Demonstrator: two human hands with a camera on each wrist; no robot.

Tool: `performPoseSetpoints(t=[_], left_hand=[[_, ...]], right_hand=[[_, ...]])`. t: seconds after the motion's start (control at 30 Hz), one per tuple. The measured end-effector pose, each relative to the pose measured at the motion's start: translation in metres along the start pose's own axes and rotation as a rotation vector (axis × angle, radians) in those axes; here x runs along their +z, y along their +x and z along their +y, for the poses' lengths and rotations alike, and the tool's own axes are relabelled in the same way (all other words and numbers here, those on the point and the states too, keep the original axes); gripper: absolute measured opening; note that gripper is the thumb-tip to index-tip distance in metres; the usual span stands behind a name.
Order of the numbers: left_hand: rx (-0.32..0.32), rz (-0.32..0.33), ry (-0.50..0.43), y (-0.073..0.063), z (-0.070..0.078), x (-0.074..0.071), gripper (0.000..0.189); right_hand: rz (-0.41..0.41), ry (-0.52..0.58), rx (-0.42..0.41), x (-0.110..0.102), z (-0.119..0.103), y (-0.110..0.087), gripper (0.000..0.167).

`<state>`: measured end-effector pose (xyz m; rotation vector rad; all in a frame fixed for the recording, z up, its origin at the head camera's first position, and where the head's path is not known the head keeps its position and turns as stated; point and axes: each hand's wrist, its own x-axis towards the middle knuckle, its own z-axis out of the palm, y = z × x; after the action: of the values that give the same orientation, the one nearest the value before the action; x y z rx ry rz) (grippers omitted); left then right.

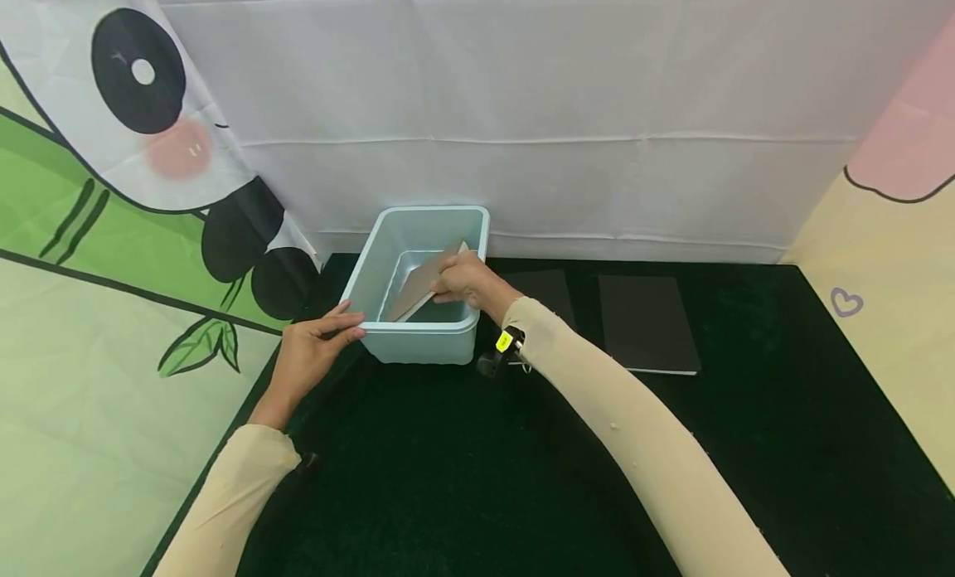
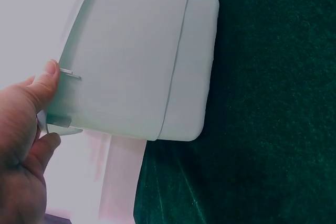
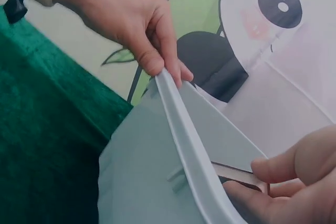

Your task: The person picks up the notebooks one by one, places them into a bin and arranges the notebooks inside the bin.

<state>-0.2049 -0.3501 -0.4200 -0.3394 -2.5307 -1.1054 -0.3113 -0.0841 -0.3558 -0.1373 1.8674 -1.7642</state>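
A light blue plastic bin [image 1: 421, 346] stands near the back of the dark green table. My left hand [image 1: 307, 353] grips its near left corner; in the left wrist view the thumb [image 2: 48, 80] lies on the outer side of the rim. Reaching over the bin's right side, my right hand [image 1: 470, 280] pinches a notebook [image 1: 419, 288] with a grey-brown cover and pale page edges. The notebook tilts inside the bin, below the rim. In the right wrist view, the near wall [image 3: 142, 166] hides most of the notebook.
Right of the bin lies a dark notebook [image 1: 649, 322] flat on the green cloth [image 1: 418, 469]. Another dark notebook [image 1: 548, 288] is partly covered by my right arm. A white curtain [image 1: 522, 104] hangs behind the bin, with a printed panda [image 1: 138, 71] at left.
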Motion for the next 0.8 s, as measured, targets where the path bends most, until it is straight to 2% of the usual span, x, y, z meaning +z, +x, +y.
performPoseSetpoints(t=[0.17,0.33,0.4,0.57,0.8], left_hand=[[0.021,0.005,-0.016,0.000,-0.001,0.001,0.025],[0.023,0.013,-0.008,0.001,0.000,-0.001,0.026],[0.022,0.014,-0.007,0.000,0.000,-0.002,0.026],[0.021,0.002,-0.004,0.002,0.001,-0.003,0.026],[0.031,0.021,-0.008,-0.001,0.000,-0.004,0.025]], right_hand=[[-0.073,0.006,0.038,-0.001,0.000,-0.005,0.058],[-0.079,0.082,0.041,-0.008,-0.003,-0.013,0.068],[-0.082,0.103,0.025,-0.011,-0.005,-0.017,0.069],[-0.112,0.111,-0.027,-0.028,-0.006,-0.026,0.059],[-0.138,0.110,-0.110,-0.049,-0.006,-0.056,0.053]])
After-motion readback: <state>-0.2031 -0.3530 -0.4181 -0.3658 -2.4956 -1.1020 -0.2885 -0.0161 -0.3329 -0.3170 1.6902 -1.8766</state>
